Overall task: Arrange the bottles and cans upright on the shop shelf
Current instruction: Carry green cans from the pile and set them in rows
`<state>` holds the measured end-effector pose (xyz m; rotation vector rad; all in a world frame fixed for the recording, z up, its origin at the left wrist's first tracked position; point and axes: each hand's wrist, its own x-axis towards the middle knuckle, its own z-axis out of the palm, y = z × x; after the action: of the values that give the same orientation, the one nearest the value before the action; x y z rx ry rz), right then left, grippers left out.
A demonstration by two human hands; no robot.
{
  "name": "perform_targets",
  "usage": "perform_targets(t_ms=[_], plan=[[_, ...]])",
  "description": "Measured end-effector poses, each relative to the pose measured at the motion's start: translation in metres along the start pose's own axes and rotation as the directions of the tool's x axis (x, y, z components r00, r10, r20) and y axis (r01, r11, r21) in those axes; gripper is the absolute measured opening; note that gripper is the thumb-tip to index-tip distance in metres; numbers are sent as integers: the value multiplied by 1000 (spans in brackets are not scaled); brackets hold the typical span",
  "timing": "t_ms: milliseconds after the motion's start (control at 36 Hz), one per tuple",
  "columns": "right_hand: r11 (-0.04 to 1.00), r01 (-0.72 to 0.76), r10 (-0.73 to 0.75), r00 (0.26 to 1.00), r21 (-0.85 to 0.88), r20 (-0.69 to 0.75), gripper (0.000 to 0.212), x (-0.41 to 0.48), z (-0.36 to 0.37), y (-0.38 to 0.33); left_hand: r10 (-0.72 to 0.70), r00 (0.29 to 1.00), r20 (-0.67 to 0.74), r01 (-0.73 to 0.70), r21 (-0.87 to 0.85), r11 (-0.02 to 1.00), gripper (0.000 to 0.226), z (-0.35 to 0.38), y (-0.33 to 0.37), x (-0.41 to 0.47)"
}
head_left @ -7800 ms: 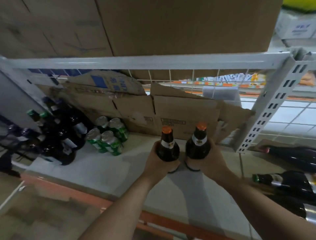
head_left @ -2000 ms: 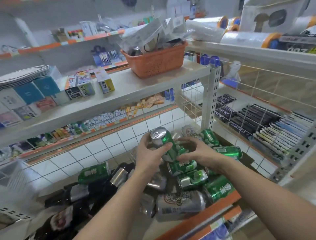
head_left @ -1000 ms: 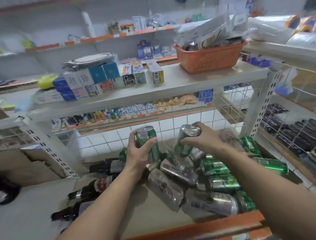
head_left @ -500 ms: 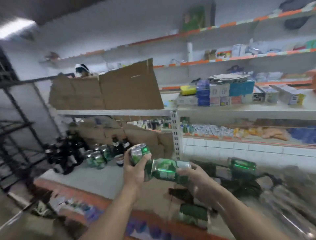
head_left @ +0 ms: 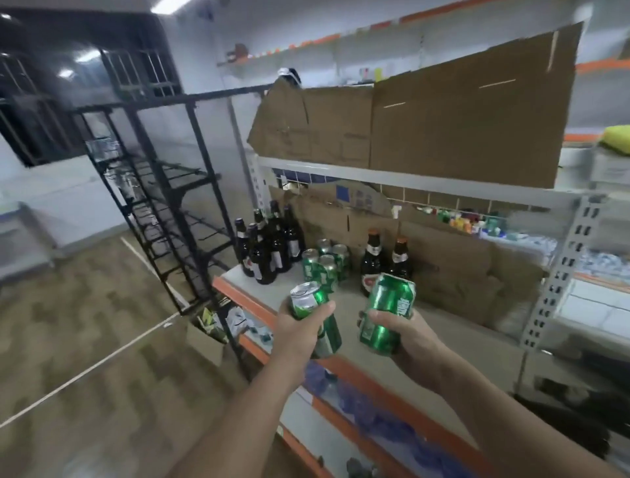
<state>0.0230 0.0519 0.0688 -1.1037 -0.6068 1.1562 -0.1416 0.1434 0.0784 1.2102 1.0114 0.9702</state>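
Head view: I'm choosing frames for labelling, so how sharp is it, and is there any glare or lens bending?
Head view, centre: the left can and right can are fairly sharp, with small glints; the bottles read clearly, though their labels blur. Head view, edges: the floor smears; the rack and post lean from wide-angle bending; the ceiling light blows out.

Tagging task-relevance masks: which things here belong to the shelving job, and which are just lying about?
Job: left hand, gripping a green can; right hand, gripping a second green can; standing cans; dark bottles; two orange-capped bottles; shelf.
Lying about: cardboard sheet up top; black rack; carton on the floor.
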Motion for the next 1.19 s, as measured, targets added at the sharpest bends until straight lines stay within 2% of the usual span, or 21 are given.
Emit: perform_targets(t_ms=[167, 250, 361, 417, 528, 611, 722, 833, 917, 1028, 1111, 1194], plan=[[975, -28, 7, 995, -221, -98, 64, 105, -2, 17, -38, 999, 6, 37, 64, 997, 47, -16, -14, 83], [945, -69, 35, 993, -319, -112, 77, 152, -2, 28, -47, 998, 32, 44, 109, 993, 61, -21, -16, 130], [940, -83, 42, 991, -331, -130, 95, 195, 0, 45, -64, 991, 119, 42, 174, 984, 52, -26, -14, 172], [937, -86, 48, 992, -339, -119, 102, 214, 1, 52, -88, 983, 163, 56, 190, 980, 56, -30, -16, 194], [922, -110, 74, 991, -372, -109, 82, 251, 6, 65, -158, 965, 209, 113, 211, 971, 64, -37, -27, 241], [895, -128, 77, 988, -428, -136, 86, 273, 8, 81, -184, 956, 226, 125, 253, 959, 62, -43, -44, 277], [879, -141, 43, 975, -455, -218, 81, 287, 20, 104, -231, 902, 364, 117, 310, 944, 55, -58, -72, 327], [874, -165, -30, 920, -458, -390, 72, 295, 38, 130, -237, 859, 453, 71, 353, 933, 54, -71, -98, 366], [838, -193, -92, 872, -510, -481, 68, 303, 51, 147, -280, 799, 532, 37, 421, 906, 54, -75, -109, 387], [795, -270, -117, 810, -543, -575, 72, 312, 69, 157, -339, 727, 598, 67, 429, 901, 55, -72, -115, 403], [780, -324, -109, 771, -535, -627, 66, 316, 79, 160, -335, 695, 636, 34, 436, 899, 70, -68, -126, 413], [768, -360, -110, 740, -530, -664, 55, 320, 83, 165, -337, 702, 627, 44, 434, 900, 69, -65, -133, 416]])
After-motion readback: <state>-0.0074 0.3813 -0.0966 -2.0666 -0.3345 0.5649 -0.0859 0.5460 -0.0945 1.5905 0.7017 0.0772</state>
